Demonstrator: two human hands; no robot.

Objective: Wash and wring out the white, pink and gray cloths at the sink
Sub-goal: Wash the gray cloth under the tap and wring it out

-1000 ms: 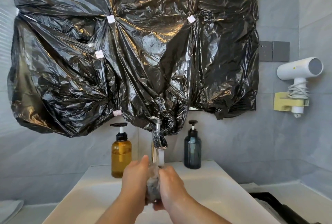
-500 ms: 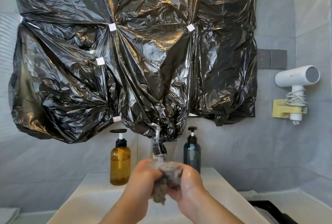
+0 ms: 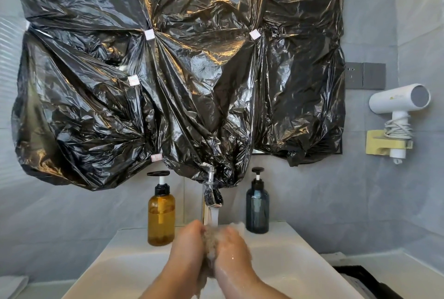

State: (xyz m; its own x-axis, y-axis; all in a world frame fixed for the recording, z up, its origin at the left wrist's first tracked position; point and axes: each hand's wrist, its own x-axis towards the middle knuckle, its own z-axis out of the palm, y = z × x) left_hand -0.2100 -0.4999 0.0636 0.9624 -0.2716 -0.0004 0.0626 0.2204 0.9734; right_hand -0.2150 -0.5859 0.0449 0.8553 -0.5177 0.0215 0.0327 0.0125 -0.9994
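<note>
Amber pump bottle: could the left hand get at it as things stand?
Probably, once it lets go of the gray cloth: the amber pump bottle stands on the sink ledge just beyond the left hand, nothing between them.

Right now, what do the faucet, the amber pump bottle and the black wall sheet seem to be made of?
Faucet: polished chrome-like metal, with mirror reflections. Amber pump bottle: translucent plastic or glass, unclear which; liquid shows through. Black sheet: thin glossy plastic film, crinkled, with sharp highlights.

I can read nothing here. The white tags [image 3: 149, 34] on the black plastic sheet [image 3: 192, 87] bear red print too small to make out. The hair dryer [image 3: 394, 102] has a yellow mark, likewise illegible.
</note>
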